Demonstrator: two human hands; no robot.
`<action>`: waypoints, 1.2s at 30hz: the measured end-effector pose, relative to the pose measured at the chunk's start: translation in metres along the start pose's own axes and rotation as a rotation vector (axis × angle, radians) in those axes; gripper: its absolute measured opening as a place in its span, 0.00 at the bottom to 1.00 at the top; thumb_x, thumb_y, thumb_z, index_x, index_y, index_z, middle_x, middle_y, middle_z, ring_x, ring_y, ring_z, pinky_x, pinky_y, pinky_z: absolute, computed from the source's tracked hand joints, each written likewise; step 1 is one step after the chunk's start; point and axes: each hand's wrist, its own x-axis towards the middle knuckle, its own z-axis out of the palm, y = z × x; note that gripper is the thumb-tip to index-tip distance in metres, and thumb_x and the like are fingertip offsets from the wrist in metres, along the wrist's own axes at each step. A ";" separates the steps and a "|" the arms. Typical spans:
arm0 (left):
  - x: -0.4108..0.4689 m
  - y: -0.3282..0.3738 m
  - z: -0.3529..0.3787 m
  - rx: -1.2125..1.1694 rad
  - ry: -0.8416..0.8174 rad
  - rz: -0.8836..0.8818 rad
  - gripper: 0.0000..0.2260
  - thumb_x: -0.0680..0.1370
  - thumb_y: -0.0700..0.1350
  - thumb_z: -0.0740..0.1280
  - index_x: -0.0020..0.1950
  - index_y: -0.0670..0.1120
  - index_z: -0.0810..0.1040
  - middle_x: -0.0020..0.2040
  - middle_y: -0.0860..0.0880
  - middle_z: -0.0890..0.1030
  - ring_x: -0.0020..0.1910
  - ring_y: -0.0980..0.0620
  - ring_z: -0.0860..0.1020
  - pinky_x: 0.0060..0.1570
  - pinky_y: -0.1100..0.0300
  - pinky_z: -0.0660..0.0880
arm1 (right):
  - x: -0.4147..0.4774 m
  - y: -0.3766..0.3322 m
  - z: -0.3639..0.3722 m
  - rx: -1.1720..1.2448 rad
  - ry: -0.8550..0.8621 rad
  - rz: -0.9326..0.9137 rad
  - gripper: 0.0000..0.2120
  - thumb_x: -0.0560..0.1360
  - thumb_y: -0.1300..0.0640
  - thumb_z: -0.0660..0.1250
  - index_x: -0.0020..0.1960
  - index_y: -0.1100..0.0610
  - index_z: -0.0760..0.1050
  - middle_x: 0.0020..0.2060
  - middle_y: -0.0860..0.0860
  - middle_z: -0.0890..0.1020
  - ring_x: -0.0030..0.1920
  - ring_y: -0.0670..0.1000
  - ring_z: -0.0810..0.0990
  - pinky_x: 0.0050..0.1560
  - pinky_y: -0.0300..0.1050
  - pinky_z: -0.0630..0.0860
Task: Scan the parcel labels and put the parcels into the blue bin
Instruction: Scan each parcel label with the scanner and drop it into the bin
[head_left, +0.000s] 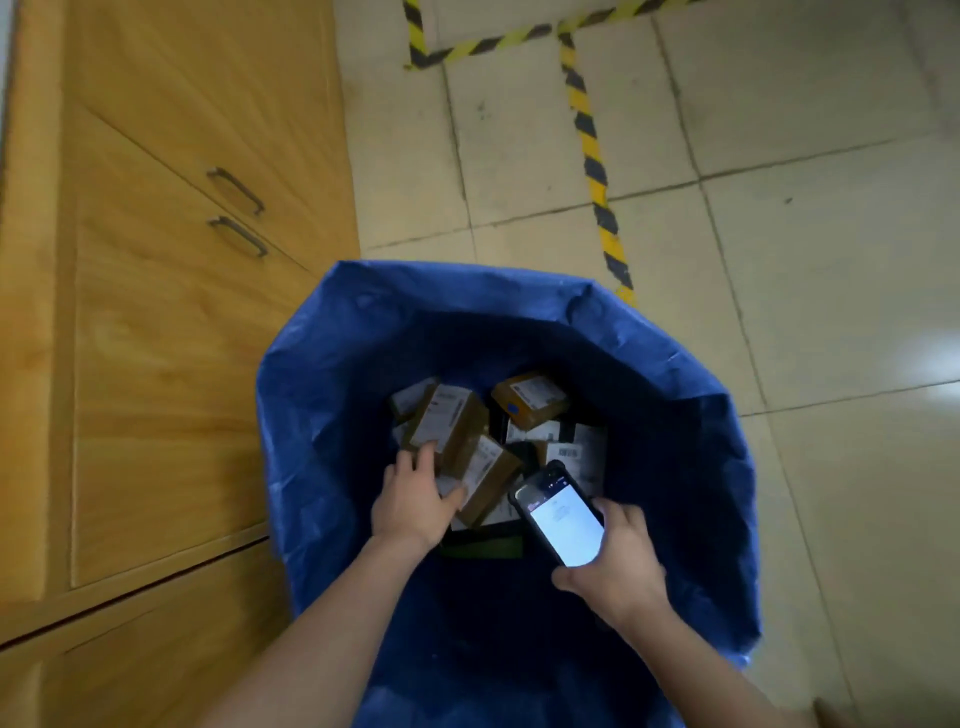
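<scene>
Head view is looking down into the blue bin (322, 364), which is standing on the tiled floor (779, 208) just right of a wooden cabinet (156, 338).

Left hand (415, 501) is reaching into the bin. Its fingers are lying on the far-left brown parcel (441, 421) and its thumb is touching the near brown parcel (488, 480). Cannot tell whether it is gripping or only touching.

Right hand (618, 566) is gripping a handheld scanner (561, 519), screen lit, over the near right of the pile.

Likely risks:
- Labels are crowding together, so the scanner may be reading a neighbour's code or the same code twice.
- Stirring the pile could be burying an unscanned label.
- A one-handed hold could be letting the scanner slip into the bin.

Counts:
- One bin and one scanner.
- Three brown parcels showing, the third far right (527, 397).
- At least three dark flat packs with white labels (576, 447); the total is partly hidden.
- Two cabinet handles (236, 189).
</scene>
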 end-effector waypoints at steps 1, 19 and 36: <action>-0.011 0.006 -0.009 -0.001 0.015 0.012 0.30 0.78 0.60 0.62 0.75 0.53 0.58 0.68 0.47 0.67 0.64 0.46 0.67 0.54 0.50 0.75 | -0.013 -0.001 -0.007 0.018 0.010 -0.011 0.42 0.57 0.51 0.77 0.68 0.50 0.64 0.58 0.45 0.65 0.58 0.50 0.72 0.58 0.54 0.73; -0.274 0.226 -0.071 0.077 0.212 0.586 0.22 0.80 0.54 0.63 0.73 0.52 0.64 0.62 0.52 0.72 0.61 0.52 0.73 0.54 0.57 0.74 | -0.255 0.166 -0.220 0.315 0.444 -0.105 0.40 0.54 0.49 0.71 0.65 0.47 0.65 0.51 0.42 0.65 0.49 0.46 0.71 0.45 0.43 0.73; -0.489 0.608 0.081 0.192 -0.083 1.339 0.20 0.79 0.49 0.65 0.71 0.52 0.66 0.58 0.53 0.72 0.54 0.60 0.70 0.53 0.67 0.66 | -0.449 0.478 -0.376 0.618 0.978 0.306 0.38 0.55 0.50 0.72 0.64 0.44 0.64 0.53 0.41 0.65 0.51 0.43 0.73 0.54 0.46 0.74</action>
